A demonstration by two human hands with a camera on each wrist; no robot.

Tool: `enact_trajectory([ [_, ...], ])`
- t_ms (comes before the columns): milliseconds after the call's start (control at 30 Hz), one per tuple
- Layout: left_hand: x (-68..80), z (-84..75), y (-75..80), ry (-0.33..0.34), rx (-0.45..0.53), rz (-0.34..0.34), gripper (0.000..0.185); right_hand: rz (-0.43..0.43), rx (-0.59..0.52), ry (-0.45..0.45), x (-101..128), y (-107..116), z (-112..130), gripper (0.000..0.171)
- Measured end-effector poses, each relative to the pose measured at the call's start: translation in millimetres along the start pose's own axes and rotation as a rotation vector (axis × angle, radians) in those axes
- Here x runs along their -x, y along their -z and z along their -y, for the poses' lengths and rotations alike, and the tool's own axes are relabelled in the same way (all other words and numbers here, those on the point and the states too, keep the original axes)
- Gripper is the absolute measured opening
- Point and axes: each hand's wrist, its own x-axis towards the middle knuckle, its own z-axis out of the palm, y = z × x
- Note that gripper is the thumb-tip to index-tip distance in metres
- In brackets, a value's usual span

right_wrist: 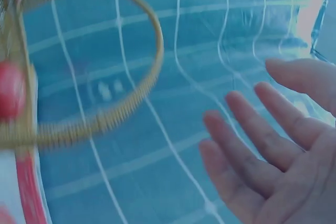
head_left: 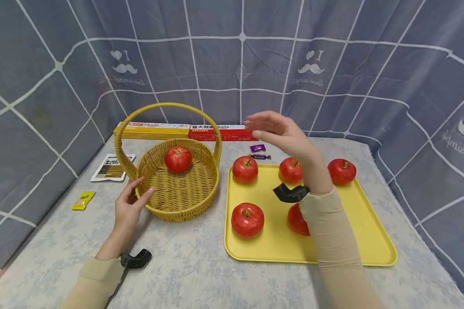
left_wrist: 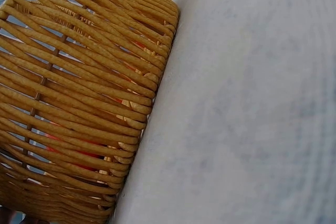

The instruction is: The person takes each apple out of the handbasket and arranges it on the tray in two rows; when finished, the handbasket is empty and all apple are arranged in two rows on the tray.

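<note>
A woven yellow basket with a tall hoop handle stands left of centre and holds one red apple. My left hand rests against the basket's near-left wall, fingers relaxed. The left wrist view shows that wall up close. To the right lies a yellow tray with several red apples; the nearest sits at its front left, and another is half hidden by my forearm. My right hand hovers empty above the tray's back edge, fingers straight; in the right wrist view its fingers are spread beside the handle.
A yellow box and a red box lie along the back edge. Two purple candies sit behind the tray. A white packet and a yellow sachet lie left of the basket. A grey checked curtain surrounds the table.
</note>
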Motion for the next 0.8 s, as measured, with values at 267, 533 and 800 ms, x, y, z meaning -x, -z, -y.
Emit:
enact_trajectory([
  [267,0.7,-2.6,-1.0,0.015,-0.01,0.012,0.05,-0.052,-0.276,0.097,-48,-65,-10,0.03],
  [533,0.6,-2.1,0.1,-0.013,-0.006,0.008,0.049,-0.013,-0.433,-0.031,-80,-119,-33,0.03],
  [800,-0.4,0.6,0.6,-0.02,-0.003,0.004,0.049,-0.019,-0.296,-0.251,-102,-157,-69,0.036],
])
